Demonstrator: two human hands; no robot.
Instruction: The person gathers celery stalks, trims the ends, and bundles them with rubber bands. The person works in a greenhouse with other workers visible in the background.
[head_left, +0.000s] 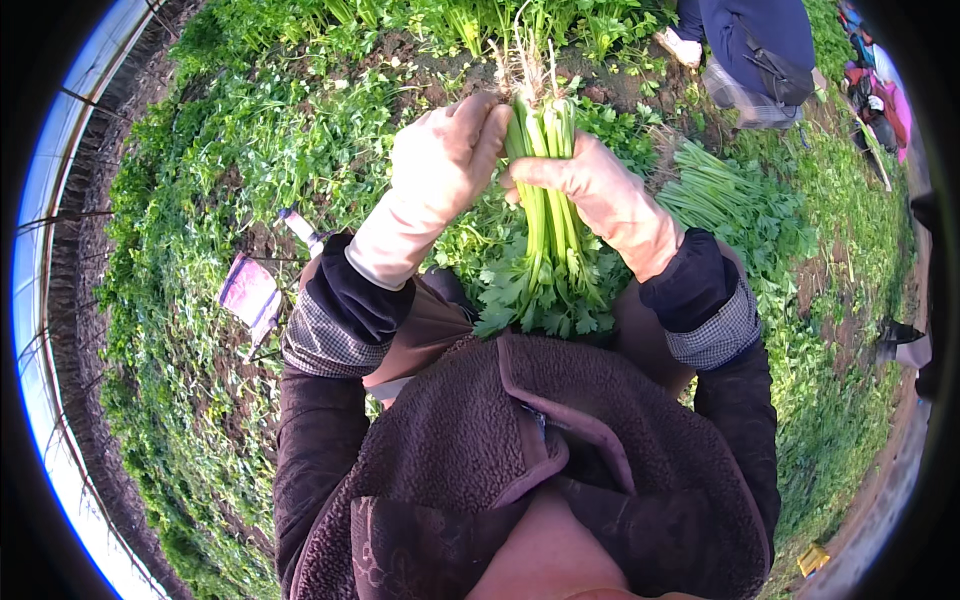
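A bunch of celery (551, 195) hangs between my hands, its pale roots (529, 71) uppermost and its leaves down by my lap. Both hands wear light rubber gloves. My right hand (592, 187) is wrapped around the stalks below the roots, thumb across the front. At the bunch's upper left, my left hand (454, 150) has its fingers closed against the stalk bases; whether it grips any stalk is hidden. Beyond my right wrist, a pile of celery (720, 187) lies on the ground with its leaves towards the lower right.
Standing celery plants (480, 22) grow along the top. Another person (757, 52) in dark blue is at the upper right, and people in bright clothes are farther off. A pink cloth-like item (250, 289) lies at the left. Loose greenery covers much of the soil.
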